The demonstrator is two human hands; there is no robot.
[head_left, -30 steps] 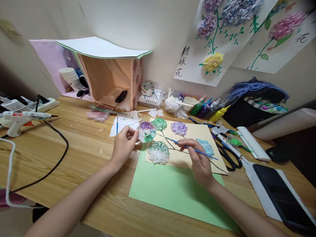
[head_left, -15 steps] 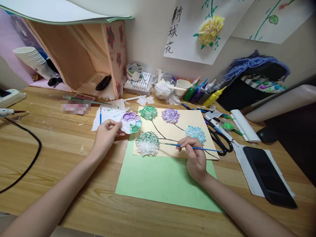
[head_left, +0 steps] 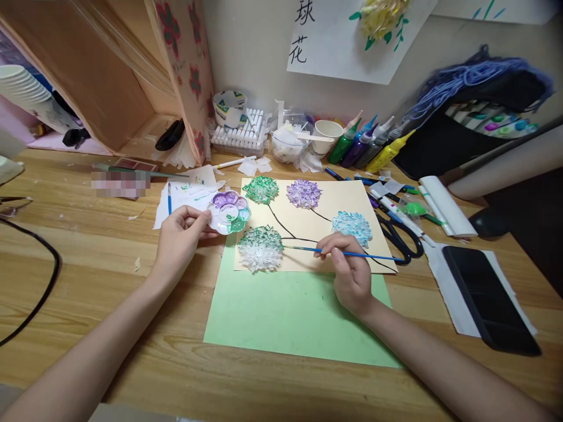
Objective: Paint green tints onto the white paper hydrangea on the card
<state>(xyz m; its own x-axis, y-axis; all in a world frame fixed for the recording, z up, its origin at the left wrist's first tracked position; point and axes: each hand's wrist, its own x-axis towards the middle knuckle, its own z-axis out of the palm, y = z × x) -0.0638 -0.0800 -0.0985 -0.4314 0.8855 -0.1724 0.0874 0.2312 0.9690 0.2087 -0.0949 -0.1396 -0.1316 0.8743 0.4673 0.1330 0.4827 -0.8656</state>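
Our left hand has its grip closed on the near-left rim of the palette, thumb above and fingers beneath, probably so the paint wells face up and stay uncovered. The palette is just left of the yellow sheet, above the half-white flower, likely within easy reach of the bristles. Our right hand has its grip pinched around the brush, pen-like and well back from the bristles, perhaps leaving us a view of the tip. That tip is at the flower's right edge; we cannot tell whether it touches. The flower is at the yellow sheet's near-left corner, and that sheet overlaps the far part of the green sheet, which may shield the counter. Near the sheets' right edge are the scissors.
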